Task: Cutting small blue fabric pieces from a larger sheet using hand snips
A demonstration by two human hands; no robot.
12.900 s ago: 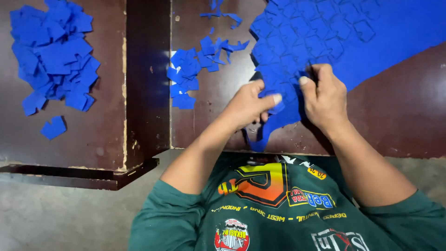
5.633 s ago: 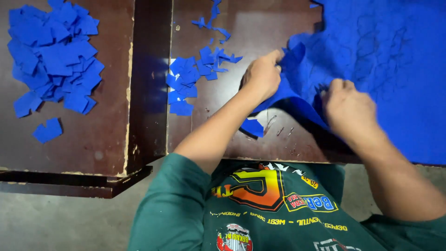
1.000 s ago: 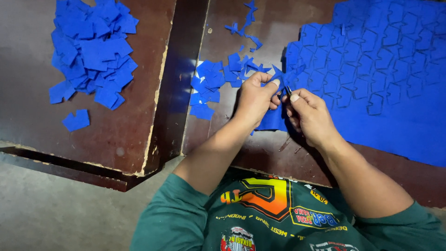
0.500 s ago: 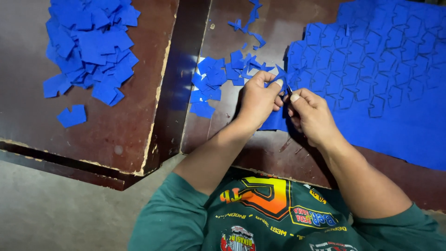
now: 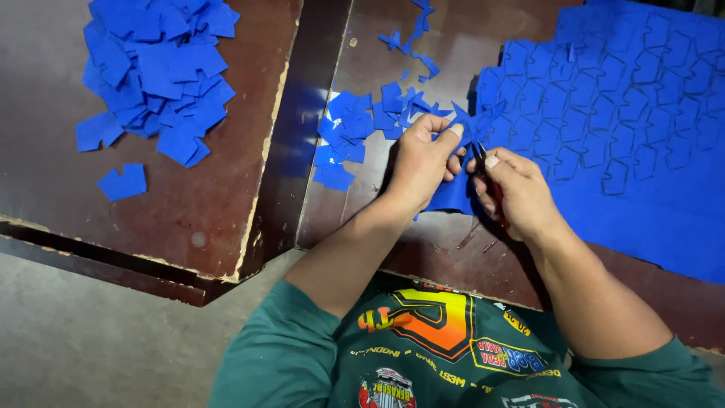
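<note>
A large blue sheet [image 5: 634, 113], scored into many repeated shapes, covers the right side of a dark brown table [image 5: 423, 227]. My left hand [image 5: 419, 162] pinches the sheet's near left corner [image 5: 451, 196] between thumb and fingers. My right hand [image 5: 517, 189] grips a small red-handled cutting tool [image 5: 491, 189], its tip at the sheet edge right beside my left fingertips. Small blue cut pieces [image 5: 355, 136] lie scattered just left of my left hand.
A heap of blue cut shapes [image 5: 155, 72] rests on a second brown table [image 5: 113, 219] at the left, with one loose piece [image 5: 124, 181] near its front edge. A dark gap [image 5: 306, 121] separates the two tables. Grey floor lies below.
The view has shifted slightly. Both hands stay together at the sheet's corner, with only small finger movements.
</note>
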